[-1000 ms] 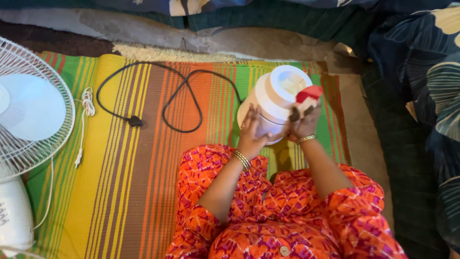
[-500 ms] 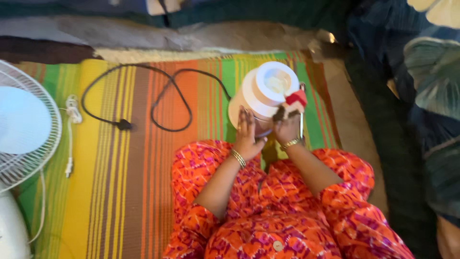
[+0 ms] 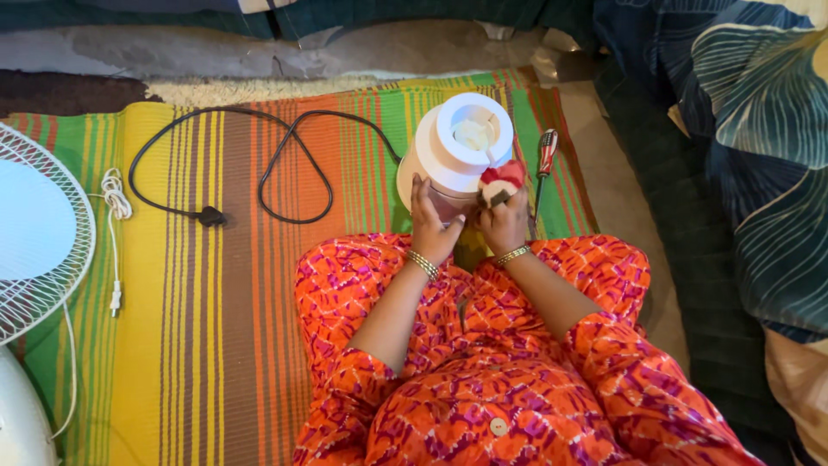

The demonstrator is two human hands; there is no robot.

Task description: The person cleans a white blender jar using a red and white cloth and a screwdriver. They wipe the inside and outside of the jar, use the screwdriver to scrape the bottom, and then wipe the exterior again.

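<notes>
A white round appliance base (image 3: 457,142) stands tilted on the striped mat (image 3: 190,285), its black power cord (image 3: 259,164) looped to the left. My left hand (image 3: 429,221) presses flat against the base's near side, fingers spread. My right hand (image 3: 503,216) is closed around a small red and white part (image 3: 500,179) held against the base's right side. A screwdriver with a red and white handle (image 3: 545,160) lies on the mat just right of the base.
A white pedestal fan (image 3: 34,233) with its white cord (image 3: 114,233) lies at the left. Bare floor and a rug edge run along the top. Dark floral bedding (image 3: 759,129) fills the right side. My orange patterned clothing covers the bottom centre.
The view has shifted, so the base sits more to the left. The screwdriver that hung by my right hand now lies on the mat. Both hands stay on the base.
</notes>
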